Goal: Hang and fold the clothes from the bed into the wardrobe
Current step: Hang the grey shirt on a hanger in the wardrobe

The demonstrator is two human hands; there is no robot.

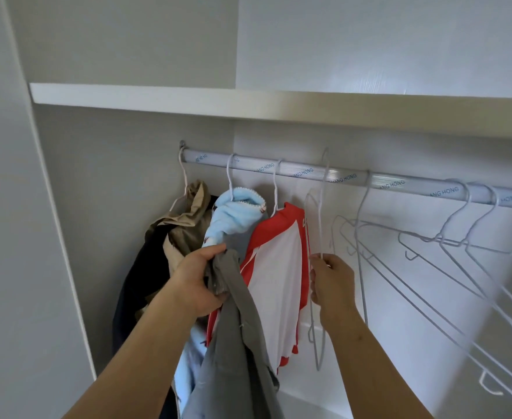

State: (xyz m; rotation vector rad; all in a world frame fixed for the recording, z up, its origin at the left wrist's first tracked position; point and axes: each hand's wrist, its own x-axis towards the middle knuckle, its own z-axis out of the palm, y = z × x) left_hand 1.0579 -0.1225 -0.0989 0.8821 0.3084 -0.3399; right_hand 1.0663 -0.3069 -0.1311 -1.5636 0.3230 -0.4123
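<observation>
3 hung clothes (279,267) sit centre-left on the rail (309,172); hanging step in hand, left hand (197,279) fingers curled round the grey garment (236,343) at lower centre, right hand (333,282) fingers pinching a bare wire hanger (319,225), which probably next needs threading into that garment.

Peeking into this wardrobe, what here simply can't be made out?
All in the head view:
- Grey garment in the left hand: bunched and cut off by the bottom edge, so its type is unclear.
- Dark garment: mostly behind the beige garment.
- White hanger pinched by the right hand: hook blurred near the rail, so on or off is unclear.
- Empty hangers: blurred and cut by the right edge, so uncountable.
</observation>
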